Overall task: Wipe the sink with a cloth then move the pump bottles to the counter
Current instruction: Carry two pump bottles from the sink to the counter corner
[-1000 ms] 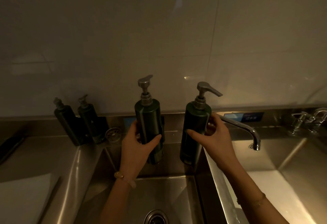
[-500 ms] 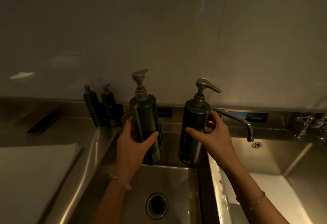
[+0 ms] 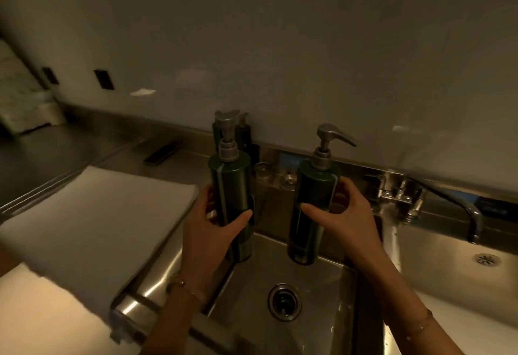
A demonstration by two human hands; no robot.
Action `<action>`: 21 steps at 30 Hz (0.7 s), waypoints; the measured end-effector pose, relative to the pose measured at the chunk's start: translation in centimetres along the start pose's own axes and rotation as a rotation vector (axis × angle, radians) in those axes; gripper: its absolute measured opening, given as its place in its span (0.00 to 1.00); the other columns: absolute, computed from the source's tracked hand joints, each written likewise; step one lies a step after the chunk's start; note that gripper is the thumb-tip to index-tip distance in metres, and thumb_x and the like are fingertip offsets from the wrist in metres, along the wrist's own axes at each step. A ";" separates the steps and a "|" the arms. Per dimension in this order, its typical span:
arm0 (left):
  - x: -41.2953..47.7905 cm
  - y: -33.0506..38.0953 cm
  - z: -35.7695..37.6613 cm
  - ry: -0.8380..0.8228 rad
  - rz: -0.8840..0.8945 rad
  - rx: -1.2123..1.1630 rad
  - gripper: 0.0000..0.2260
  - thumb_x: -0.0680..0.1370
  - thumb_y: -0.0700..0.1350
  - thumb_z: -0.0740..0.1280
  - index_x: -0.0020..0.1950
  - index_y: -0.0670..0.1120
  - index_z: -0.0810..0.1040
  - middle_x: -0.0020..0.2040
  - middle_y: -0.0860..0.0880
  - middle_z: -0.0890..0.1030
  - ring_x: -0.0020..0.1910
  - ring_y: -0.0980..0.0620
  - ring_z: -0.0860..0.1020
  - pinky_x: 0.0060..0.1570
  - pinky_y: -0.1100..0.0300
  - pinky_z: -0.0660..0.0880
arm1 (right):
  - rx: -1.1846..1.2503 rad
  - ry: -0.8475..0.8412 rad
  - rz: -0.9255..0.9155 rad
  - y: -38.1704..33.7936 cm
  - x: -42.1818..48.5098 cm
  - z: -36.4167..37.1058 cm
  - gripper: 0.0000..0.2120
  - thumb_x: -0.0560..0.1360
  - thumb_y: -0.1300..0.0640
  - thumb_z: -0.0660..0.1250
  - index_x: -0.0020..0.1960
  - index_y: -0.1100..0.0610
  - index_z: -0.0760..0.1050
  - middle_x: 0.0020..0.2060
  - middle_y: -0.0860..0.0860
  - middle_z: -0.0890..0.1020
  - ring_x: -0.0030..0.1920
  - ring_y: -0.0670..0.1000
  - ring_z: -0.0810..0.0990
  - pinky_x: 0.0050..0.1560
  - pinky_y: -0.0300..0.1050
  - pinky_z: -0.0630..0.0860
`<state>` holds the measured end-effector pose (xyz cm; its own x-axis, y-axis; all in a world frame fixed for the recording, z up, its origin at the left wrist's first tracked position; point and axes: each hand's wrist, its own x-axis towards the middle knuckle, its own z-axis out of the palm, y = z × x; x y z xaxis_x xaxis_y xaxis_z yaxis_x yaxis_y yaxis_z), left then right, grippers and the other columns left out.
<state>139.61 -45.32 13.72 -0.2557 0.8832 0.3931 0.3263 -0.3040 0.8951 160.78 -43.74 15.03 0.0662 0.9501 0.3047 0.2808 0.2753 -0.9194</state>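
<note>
Head view: the left hand (image 3: pixel 208 231) holds the left pump bottle (image 3: pixel 231 186), a dark green cylinder with a grey metal pump. Its grip is closed round the lower half of the body, with the thumb across the front and the fingers wrapped behind. The bottle is upright and lifted, its base above the near left part of the sink (image 3: pixel 246 293).

The right hand (image 3: pixel 347 220) holds the right pump bottle (image 3: pixel 311 206) in the same way. That grip is closed at mid-height, the thumb lies across the front, and the fingers curl round the back. This bottle is nearly upright, its spout points right, and its base hangs over the back of the sink. The two bottles are apart, side by side.

The steel sink has a round drain (image 3: pixel 284 301) between the forearms. Each wrist wears a thin bracelet.

The steel counter (image 3: pixel 84 141) runs to the left. A pale flat sheet (image 3: pixel 106 214) lies on it beside the sink edge, and a second pale sheet (image 3: pixel 42 312) lies nearer the camera. A dark flat object (image 3: pixel 161 154) lies near the wall; the blur hides what it is.

Two more dark pump bottles (image 3: pixel 246 136) stand against the wall behind the left bottle, partly hidden. Small clear glasses (image 3: pixel 263 172) sit on the ledge between the held bottles.

To the right, a chrome faucet (image 3: pixel 459 209) arches over a second basin (image 3: pixel 437 251).
</note>
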 end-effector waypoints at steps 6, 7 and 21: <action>-0.7 -0.8 -5.4 0.113 -0.021 0.040 0.29 0.65 0.40 0.76 0.61 0.55 0.69 0.51 0.64 0.75 0.48 0.72 0.75 0.44 0.78 0.71 | 0.009 -0.118 -0.058 -1.8 0.3 5.1 0.27 0.65 0.54 0.75 0.60 0.45 0.67 0.49 0.33 0.72 0.49 0.33 0.71 0.43 0.29 0.65; -0.7 -1.0 -6.6 0.139 -0.021 0.053 0.29 0.66 0.39 0.76 0.61 0.54 0.68 0.51 0.64 0.74 0.48 0.73 0.74 0.43 0.79 0.71 | 0.011 -0.144 -0.067 -2.2 0.3 6.4 0.28 0.65 0.54 0.75 0.60 0.46 0.67 0.49 0.34 0.72 0.49 0.33 0.72 0.43 0.29 0.65; -1.6 -4.8 -27.1 0.419 -0.113 0.158 0.28 0.66 0.41 0.76 0.61 0.54 0.67 0.53 0.61 0.74 0.52 0.63 0.74 0.50 0.68 0.71 | 0.171 -0.431 -0.131 -9.8 -1.8 28.0 0.27 0.65 0.60 0.75 0.60 0.50 0.69 0.50 0.42 0.74 0.49 0.41 0.73 0.42 0.31 0.67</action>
<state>113.78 -54.95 14.50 -0.6328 0.6772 0.3754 0.4018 -0.1273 0.9069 131.12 -44.01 16.52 -0.3720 0.8700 0.3237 0.0960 0.3829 -0.9188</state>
